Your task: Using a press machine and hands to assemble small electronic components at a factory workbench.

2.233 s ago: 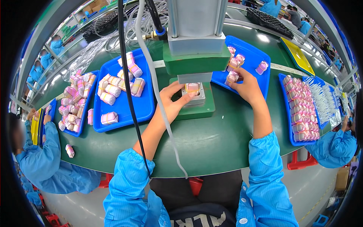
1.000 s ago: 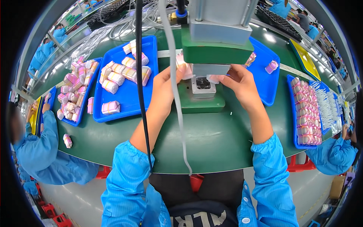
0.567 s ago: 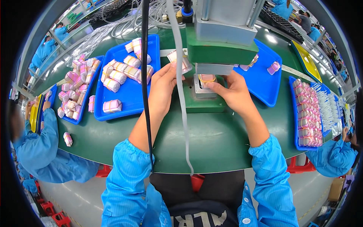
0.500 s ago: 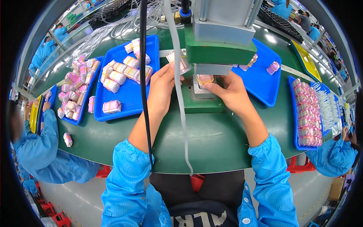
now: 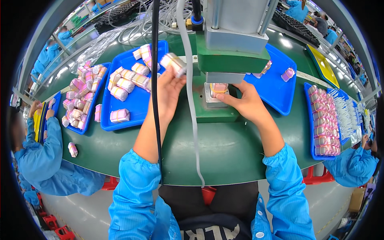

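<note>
My left hand [image 5: 169, 90] pinches a small white-and-yellow taped block [image 5: 173, 65], slightly blurred, beside the grey hose [image 5: 189, 72]. In front of me stands a press with a green head [image 5: 234, 60] and a metal plate under it. Below that plate, a pink-and-white block with a yellow band [image 5: 219, 89] sits in the metal fixture [image 5: 214, 102]. My right hand [image 5: 248, 100] is closed at the fixture's right side, its thumb against the block's front; the other fingertips are partly hidden behind the press plate.
To the left, one blue tray [image 5: 134, 105] holds loose taped blocks, with another full tray [image 5: 83, 129] beyond it. A blue tray [image 5: 280, 98] with a few blocks lies right of the press; farther right, a tray [image 5: 313, 150] holds stacked rows. A black cable [image 5: 157, 132] hangs ahead. Co-workers sit both sides.
My left hand has shifted left with its block, away from the press and toward the blue tray. My right hand stays at the fixture, with its thumb slightly lower.
</note>
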Motion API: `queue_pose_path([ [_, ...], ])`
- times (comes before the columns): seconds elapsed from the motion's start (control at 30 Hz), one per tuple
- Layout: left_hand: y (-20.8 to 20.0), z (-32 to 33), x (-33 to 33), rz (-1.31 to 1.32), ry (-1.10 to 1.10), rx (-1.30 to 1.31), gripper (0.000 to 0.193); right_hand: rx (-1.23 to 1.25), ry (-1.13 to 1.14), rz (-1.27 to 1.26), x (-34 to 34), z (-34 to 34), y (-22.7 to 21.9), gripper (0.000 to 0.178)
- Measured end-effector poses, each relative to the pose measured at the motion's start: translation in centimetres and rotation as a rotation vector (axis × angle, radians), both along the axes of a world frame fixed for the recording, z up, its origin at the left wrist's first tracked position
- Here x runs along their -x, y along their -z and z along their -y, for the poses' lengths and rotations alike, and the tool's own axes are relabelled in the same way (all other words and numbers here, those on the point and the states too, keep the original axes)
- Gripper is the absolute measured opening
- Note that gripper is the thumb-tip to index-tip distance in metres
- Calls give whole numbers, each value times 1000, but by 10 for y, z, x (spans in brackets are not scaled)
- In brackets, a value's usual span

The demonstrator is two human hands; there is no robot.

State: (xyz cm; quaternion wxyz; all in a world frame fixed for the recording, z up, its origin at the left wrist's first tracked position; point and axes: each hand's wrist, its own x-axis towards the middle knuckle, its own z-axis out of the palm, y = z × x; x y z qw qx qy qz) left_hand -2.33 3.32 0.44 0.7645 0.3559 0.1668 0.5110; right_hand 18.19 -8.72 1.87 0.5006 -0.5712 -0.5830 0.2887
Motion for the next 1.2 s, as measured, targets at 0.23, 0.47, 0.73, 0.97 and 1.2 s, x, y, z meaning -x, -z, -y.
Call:
queue_pose_path([
  [0.23, -8, -27, 30, 79, -217, 154, 44, 63, -14, -9, 1, 0, -3, 44],
  [0.47, -4, -34, 41, -3, -202, 53, 68, 68, 8, 24, 0, 2, -6, 45],
  [0.73, 14, -23, 17, -282, -427, -239, 34, 54, -4, -48, 3, 2, -5, 45],
  [0.97, -5, 9, 2, -984, -238, -672, 29, 54, 26, -1, 1, 2, -7, 44],
  [1.2, -2, 16, 1, -856, -34, -867, 41, 52, 31, 49, 4, 1, -8, 42],
])
